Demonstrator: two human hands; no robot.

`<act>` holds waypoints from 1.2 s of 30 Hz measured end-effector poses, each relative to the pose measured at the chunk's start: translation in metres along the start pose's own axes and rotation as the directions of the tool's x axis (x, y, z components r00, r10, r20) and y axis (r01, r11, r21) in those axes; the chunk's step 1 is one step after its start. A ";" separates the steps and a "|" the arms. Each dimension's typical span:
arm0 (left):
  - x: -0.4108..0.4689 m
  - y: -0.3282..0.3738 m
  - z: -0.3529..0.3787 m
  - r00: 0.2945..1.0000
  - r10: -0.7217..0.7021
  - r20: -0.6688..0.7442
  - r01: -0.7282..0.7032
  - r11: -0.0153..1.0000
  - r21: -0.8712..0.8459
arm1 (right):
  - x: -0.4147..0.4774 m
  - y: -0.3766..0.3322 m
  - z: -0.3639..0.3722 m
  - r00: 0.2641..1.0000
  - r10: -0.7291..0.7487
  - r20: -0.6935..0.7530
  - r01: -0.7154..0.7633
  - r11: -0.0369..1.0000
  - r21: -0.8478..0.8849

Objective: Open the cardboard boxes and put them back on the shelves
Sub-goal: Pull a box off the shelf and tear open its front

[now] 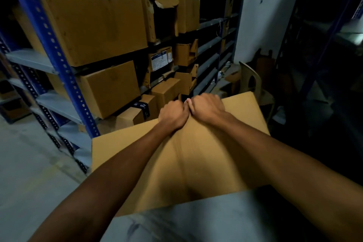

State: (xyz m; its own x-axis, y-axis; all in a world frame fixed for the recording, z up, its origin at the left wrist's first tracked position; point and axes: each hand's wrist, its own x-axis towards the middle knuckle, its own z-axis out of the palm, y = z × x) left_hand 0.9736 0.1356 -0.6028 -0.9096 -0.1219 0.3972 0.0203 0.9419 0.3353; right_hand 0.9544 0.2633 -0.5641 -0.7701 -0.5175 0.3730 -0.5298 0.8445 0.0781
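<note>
A large brown cardboard box (137, 153) lies in front of me, its top facing up and a centre seam running away from me. My left hand (172, 115) and my right hand (206, 107) sit side by side at the far end of that seam. Both have their fingers curled over the far edge of the box top, gripping it where the two flaps meet. The fingertips are hidden behind the edge. My forearms stretch across the box top.
Blue metal shelving (51, 45) on the left carries several cardboard boxes (94, 29), some torn open. More boxes (135, 114) lie on the floor just beyond mine. A plastic chair (253, 80) stands at the right by a white wall. Dark racking lines the right side.
</note>
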 end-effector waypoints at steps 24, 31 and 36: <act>-0.001 -0.035 -0.001 0.995 0.016 -0.097 -0.029 0.991 -0.129 | 0.024 0.023 0.012 0.945 0.226 0.237 -0.327 0.641 0.694; -0.054 0.002 0.013 0.965 -0.083 0.250 0.226 0.744 -0.628 | 0.034 -0.033 0.040 0.892 0.386 0.235 -0.451 0.733 0.509; -0.059 -0.004 0.038 0.913 -0.340 0.227 0.407 0.699 -0.588 | 0.029 -0.067 0.039 0.899 0.400 0.181 -0.438 0.793 0.423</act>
State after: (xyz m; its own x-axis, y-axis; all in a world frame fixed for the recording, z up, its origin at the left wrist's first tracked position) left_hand 1.0110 0.1512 -0.6598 -0.9310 -0.3608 0.0546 -0.1118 0.4245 0.8985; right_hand 0.9535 0.1858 -0.5946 -0.9680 -0.1525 0.1994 -0.2336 0.8383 -0.4926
